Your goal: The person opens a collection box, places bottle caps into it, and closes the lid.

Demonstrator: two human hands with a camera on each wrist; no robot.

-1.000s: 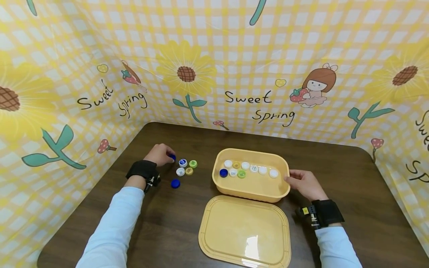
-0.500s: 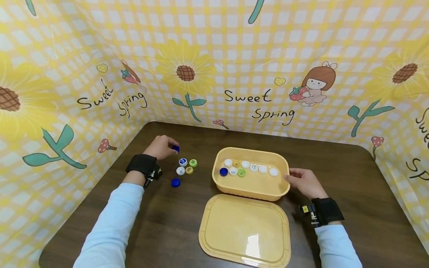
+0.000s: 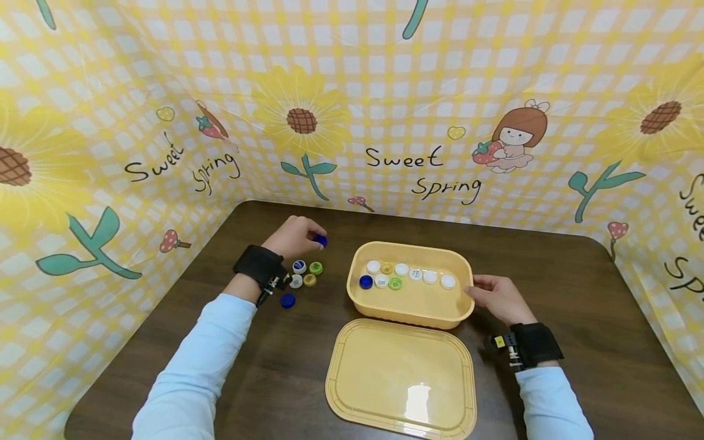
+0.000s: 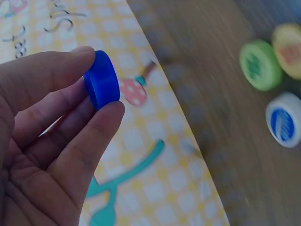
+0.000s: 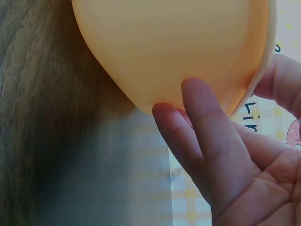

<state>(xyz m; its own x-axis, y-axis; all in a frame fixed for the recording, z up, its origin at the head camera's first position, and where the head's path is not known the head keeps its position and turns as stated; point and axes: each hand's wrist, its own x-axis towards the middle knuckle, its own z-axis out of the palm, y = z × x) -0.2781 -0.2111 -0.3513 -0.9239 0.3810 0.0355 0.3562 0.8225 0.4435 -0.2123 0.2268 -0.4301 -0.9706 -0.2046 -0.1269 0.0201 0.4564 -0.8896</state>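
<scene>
Blue plastic shows on my feed: a cap (image 4: pixel 104 81) pinched in the left hand (image 3: pixel 294 237), fingers and thumb parted only by its width, raised off the surface (image 3: pixel 264 373) just beyond five loose caps (image 3: pixel 316 268) and left of the yellow box (image 3: pixel 407 303). From here I see the right hand (image 3: pixel 502 299) gripping that box's right end, more caps (image 3: pixel 395 283) lying inside
</scene>
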